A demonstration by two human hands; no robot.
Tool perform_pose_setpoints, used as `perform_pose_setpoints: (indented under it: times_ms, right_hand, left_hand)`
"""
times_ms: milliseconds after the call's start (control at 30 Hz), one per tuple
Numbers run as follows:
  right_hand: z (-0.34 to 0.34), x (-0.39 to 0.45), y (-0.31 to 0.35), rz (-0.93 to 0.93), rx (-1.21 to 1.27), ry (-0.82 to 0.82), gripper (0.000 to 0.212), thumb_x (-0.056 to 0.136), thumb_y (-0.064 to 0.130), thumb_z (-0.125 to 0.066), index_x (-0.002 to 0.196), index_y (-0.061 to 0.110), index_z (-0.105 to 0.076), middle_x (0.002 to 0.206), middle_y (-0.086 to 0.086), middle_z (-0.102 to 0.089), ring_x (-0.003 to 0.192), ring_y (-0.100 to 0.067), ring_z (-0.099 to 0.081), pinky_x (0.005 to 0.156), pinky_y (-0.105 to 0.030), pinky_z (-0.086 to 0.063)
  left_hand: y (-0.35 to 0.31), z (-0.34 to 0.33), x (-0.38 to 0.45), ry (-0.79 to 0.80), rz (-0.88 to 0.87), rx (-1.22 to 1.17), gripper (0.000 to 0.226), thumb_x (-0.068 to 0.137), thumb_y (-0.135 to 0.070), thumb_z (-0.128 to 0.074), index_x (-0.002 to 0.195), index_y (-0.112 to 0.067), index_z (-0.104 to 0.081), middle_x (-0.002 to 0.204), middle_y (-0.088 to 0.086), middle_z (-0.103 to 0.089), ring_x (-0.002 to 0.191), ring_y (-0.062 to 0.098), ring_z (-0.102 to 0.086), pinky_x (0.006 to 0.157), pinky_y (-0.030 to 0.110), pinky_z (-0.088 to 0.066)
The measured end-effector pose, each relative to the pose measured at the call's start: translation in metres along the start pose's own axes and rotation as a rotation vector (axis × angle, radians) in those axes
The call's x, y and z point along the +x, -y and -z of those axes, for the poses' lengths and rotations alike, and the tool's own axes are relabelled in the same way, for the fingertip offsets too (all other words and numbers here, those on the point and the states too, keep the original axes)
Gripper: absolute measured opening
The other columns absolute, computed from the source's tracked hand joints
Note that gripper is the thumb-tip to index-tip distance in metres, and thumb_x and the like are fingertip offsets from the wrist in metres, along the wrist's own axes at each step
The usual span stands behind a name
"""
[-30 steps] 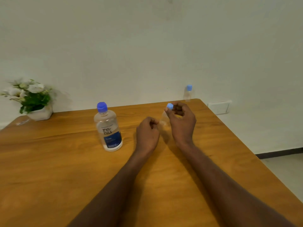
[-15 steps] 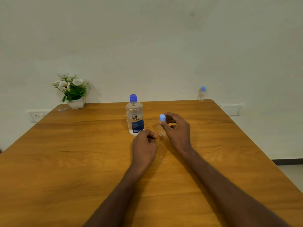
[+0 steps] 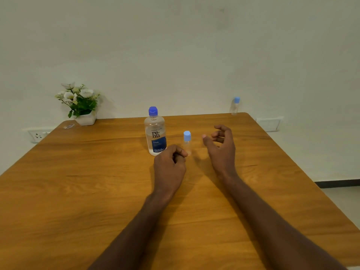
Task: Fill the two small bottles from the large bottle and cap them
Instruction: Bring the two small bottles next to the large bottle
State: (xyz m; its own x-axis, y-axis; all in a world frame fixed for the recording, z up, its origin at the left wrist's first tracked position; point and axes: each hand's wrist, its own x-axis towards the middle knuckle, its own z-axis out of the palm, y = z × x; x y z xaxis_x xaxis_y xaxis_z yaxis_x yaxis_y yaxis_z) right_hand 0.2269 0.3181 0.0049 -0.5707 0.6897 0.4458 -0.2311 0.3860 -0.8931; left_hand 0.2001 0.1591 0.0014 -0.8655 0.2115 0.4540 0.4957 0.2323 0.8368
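With our left hand (image 3: 169,168) clenched on nothing and right hand (image 3: 221,146) released beside 1 capped small bottle (image 3: 187,142) on the bench (image 3: 78,191), we risk toppling it.

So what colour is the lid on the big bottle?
Dark blue. The big bottle's lid shows clearly in the head view, darker than the pale blue cap beside it.

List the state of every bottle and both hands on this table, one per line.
large bottle: upright, blue cap on, partly full.
near small bottle: upright, capped, released.
far small bottle: upright, capped, at the table's far right corner.
left hand: fingers curled, holding nothing.
right hand: loosely curled, holding nothing.
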Motion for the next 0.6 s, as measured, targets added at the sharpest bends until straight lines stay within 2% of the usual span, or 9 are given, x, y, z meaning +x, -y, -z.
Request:
perform_pose_setpoints:
  times_ms: [167,233,300,433,533,600]
  right_hand:
    - [0.039,0.029,-0.018,-0.078,0.055,-0.163,0.028,0.096,0.021,-0.072,0.123,0.02,-0.063,0.105,0.0,-0.065,0.092,-0.01,-0.062,0.075,-0.021,-0.054]
    - [0.044,0.043,-0.027,-0.122,0.061,-0.201,0.024,0.097,0.02,-0.071,0.12,0.018,-0.065,0.1,0.003,-0.064,0.086,-0.006,-0.06,0.068,-0.015,-0.051]
    - [0.046,0.058,-0.035,-0.149,0.046,-0.213,0.021,0.097,0.019,-0.071,0.117,0.017,-0.067,0.098,0.003,-0.066,0.085,-0.006,-0.061,0.067,-0.013,-0.051]
    - [0.046,0.093,-0.052,-0.148,-0.06,-0.224,0.017,0.095,0.017,-0.072,0.112,0.014,-0.069,0.099,-0.001,-0.069,0.08,-0.003,-0.061,0.066,-0.008,-0.05]
    - [0.045,0.126,-0.067,-0.155,-0.143,-0.212,0.021,0.093,0.02,-0.074,0.112,0.014,-0.069,0.102,-0.001,-0.068,0.089,-0.009,-0.063,0.078,-0.022,-0.056]
    - [0.043,0.149,-0.081,-0.141,-0.22,-0.188,0.027,0.091,0.024,-0.077,0.115,0.015,-0.068,0.105,0.002,-0.063,0.098,-0.015,-0.062,0.081,-0.024,-0.05]
  left_hand:
    - [-0.02,-0.046,-0.002,0.17,-0.176,-0.036,0.028,0.092,0.007,-0.054,0.088,-0.015,-0.072,0.08,-0.007,-0.069,0.074,0.012,-0.065,0.066,0.03,-0.058]
    - [-0.024,-0.072,0.007,0.211,-0.219,-0.004,0.026,0.092,0.006,-0.055,0.092,-0.014,-0.072,0.085,-0.009,-0.069,0.079,0.007,-0.065,0.07,0.024,-0.056]
    - [-0.024,-0.098,0.023,0.221,-0.218,0.043,0.026,0.09,0.006,-0.056,0.099,-0.012,-0.072,0.095,-0.007,-0.069,0.088,0.004,-0.063,0.077,0.02,-0.054]
    - [-0.016,-0.143,0.065,0.29,-0.176,0.229,0.032,0.091,-0.003,-0.059,0.121,-0.01,-0.068,0.124,0.004,-0.066,0.113,0.018,-0.061,0.093,0.028,-0.05]
    - [-0.005,-0.169,0.096,0.391,-0.13,0.414,0.038,0.097,-0.017,-0.06,0.133,-0.007,-0.06,0.137,0.009,-0.058,0.126,0.026,-0.054,0.104,0.037,-0.048]
    - [0.002,-0.182,0.113,0.423,-0.121,0.527,0.039,0.099,-0.026,-0.057,0.132,-0.006,-0.059,0.137,0.011,-0.057,0.127,0.03,-0.052,0.106,0.043,-0.047]
